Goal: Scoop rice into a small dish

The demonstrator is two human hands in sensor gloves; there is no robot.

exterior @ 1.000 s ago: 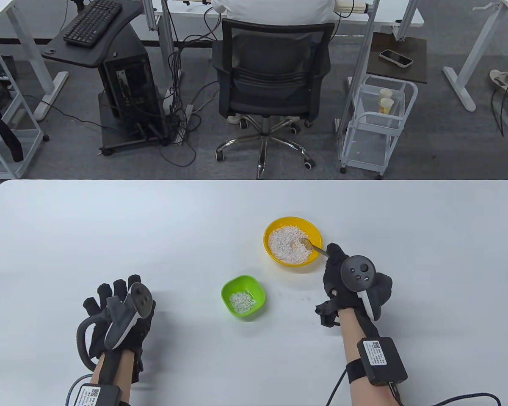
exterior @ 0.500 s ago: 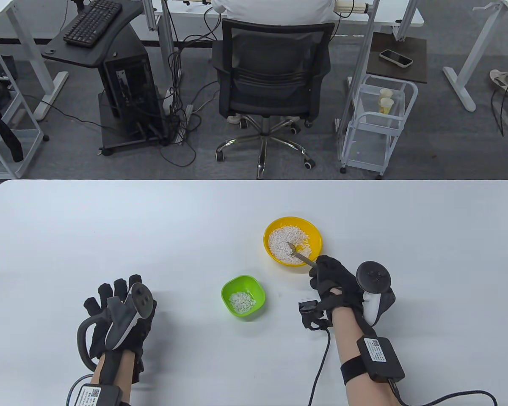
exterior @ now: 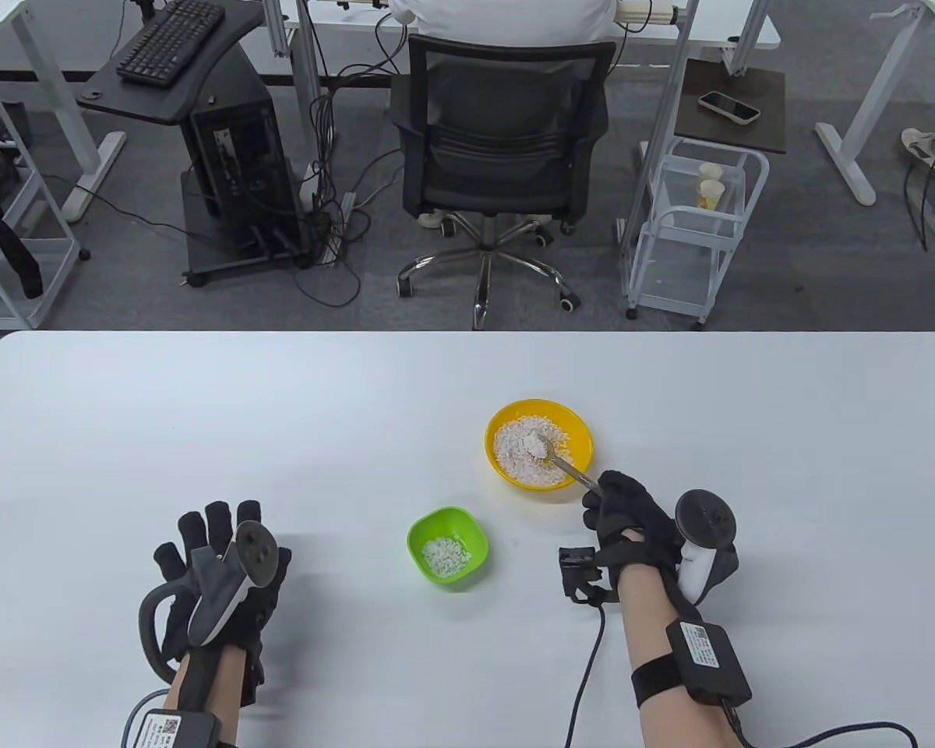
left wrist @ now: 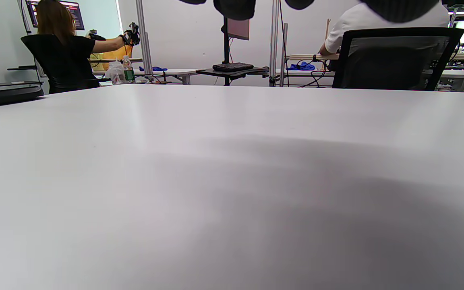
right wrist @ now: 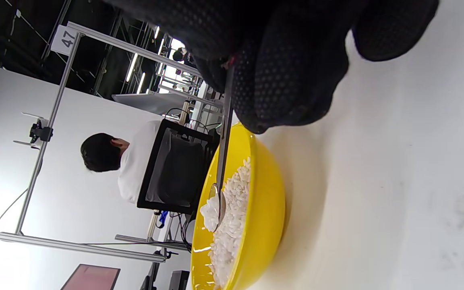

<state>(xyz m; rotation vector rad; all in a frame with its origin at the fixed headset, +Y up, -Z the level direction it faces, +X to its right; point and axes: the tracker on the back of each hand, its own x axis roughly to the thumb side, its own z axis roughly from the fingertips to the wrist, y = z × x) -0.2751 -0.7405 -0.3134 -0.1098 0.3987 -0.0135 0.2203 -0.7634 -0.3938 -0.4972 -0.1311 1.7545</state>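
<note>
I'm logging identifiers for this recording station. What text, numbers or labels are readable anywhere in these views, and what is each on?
"47": white tag on the metal frame, right wrist view.
White labels on the wrist boxes: print and codes too small to read.
Background monitor: text blurred.
Nothing else legible.

Yellow bowl point(exterior: 499, 463) with white rice point(exterior: 520, 453); green dish point(exterior: 475, 536), white rice bits inside; silver spoon point(exterior: 562, 465); black-gloved hands, dotted texture; white tabletop point(exterior: 280, 421).

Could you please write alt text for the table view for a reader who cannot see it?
The right hand holds a spoon heaped with rice above a yellow bowl. A small green dish sits nearby, and the left hand rests apart.
</note>
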